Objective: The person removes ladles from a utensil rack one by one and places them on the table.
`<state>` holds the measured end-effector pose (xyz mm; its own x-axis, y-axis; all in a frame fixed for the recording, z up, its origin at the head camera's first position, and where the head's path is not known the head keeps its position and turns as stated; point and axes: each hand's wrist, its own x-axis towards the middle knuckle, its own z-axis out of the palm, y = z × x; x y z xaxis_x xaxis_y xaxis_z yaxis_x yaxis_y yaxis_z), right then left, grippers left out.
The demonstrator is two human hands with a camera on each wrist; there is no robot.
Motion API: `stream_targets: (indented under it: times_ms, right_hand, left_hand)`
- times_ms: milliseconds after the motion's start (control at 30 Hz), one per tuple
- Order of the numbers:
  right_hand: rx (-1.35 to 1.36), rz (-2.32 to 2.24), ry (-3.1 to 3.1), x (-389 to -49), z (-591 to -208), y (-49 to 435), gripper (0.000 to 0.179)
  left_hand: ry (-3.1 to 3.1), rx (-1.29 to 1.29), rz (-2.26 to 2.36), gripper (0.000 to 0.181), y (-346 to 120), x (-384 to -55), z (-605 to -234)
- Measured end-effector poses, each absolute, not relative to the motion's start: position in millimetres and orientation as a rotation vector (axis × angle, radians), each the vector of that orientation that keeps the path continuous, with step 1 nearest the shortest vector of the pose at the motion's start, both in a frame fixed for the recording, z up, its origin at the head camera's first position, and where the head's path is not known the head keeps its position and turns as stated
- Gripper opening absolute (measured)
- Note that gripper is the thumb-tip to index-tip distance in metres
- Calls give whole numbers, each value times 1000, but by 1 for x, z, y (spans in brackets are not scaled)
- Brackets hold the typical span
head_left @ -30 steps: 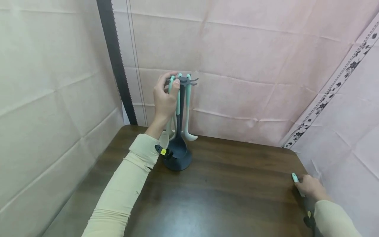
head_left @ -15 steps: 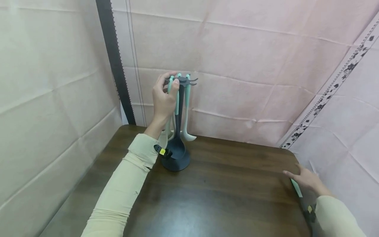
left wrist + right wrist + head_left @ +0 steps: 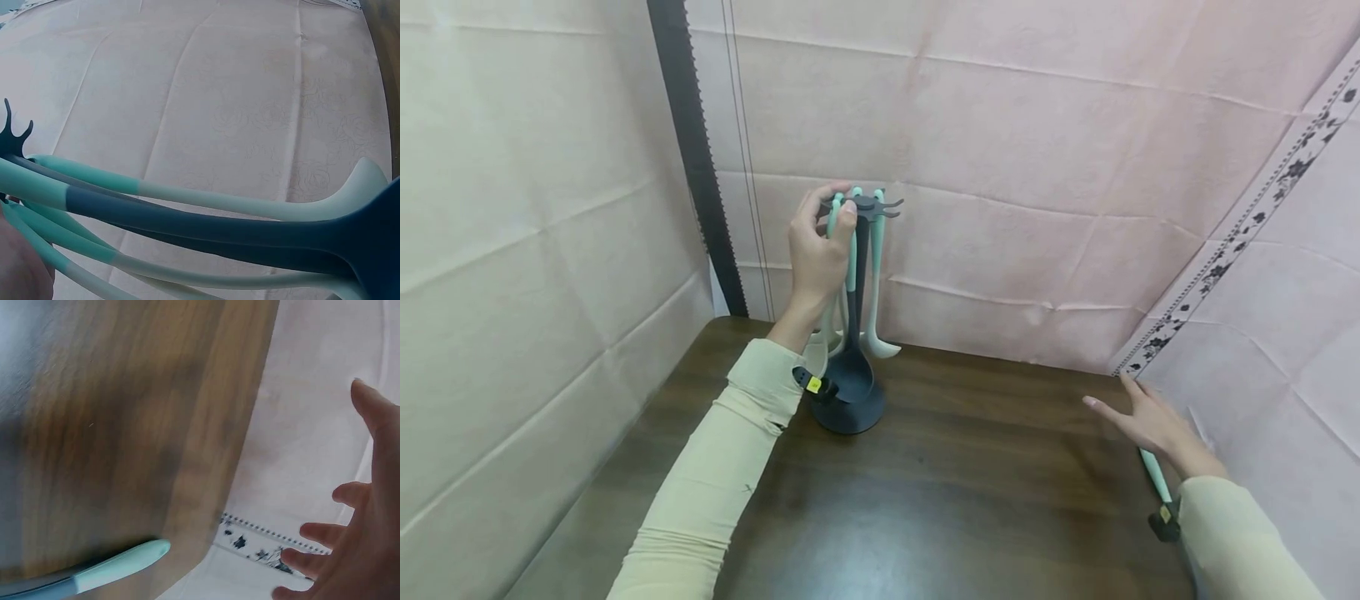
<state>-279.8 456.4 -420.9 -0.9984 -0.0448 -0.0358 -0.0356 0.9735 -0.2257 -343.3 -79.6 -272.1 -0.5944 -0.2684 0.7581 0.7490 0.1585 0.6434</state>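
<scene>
My left hand [image 3: 820,250] holds the top of a dark utensil stand [image 3: 866,203], thumb in front and fingers behind. Mint-handled utensils hang from its hooks. Among them are a dark blue ladle [image 3: 850,375] in front and a white ladle [image 3: 882,346] on the right; the left wrist view shows their long shafts [image 3: 206,222] close up. Over the table's right end, my right hand [image 3: 1150,421] is spread with nothing in it. Below it lies a utensil with a mint handle [image 3: 122,569] and a dark blue shaft, its far end outside the right wrist view.
The stand's round base [image 3: 853,412] rests on a brown wooden table [image 3: 985,467] toward the back left. Pale cloth [image 3: 1000,167] hangs behind the table and along both sides. A patterned border strip [image 3: 1217,267] runs down the right corner.
My right hand has let go of the mint-handled utensil, spread its fingers and moved up and to the left. The utensil stays on the table. My left hand keeps its hold on the stand.
</scene>
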Motion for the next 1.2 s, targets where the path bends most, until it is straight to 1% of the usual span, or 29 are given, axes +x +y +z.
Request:
stream_targets:
  times_ms: [333, 767, 1200]
  right_hand:
    - [-90, -362, 3237, -289, -411, 424, 107]
    - [-185, -430, 3338, -295, -403, 388, 108]
    - [-256, -523, 3416, -292, -405, 354, 105]
  left_hand:
    - [-1638, -450, -1580, 50, -73, -314, -256]
    - [-1666, -470, -1607, 43, -72, -303, -252]
    - [-1637, -474, -1586, 48, -72, -301, -251]
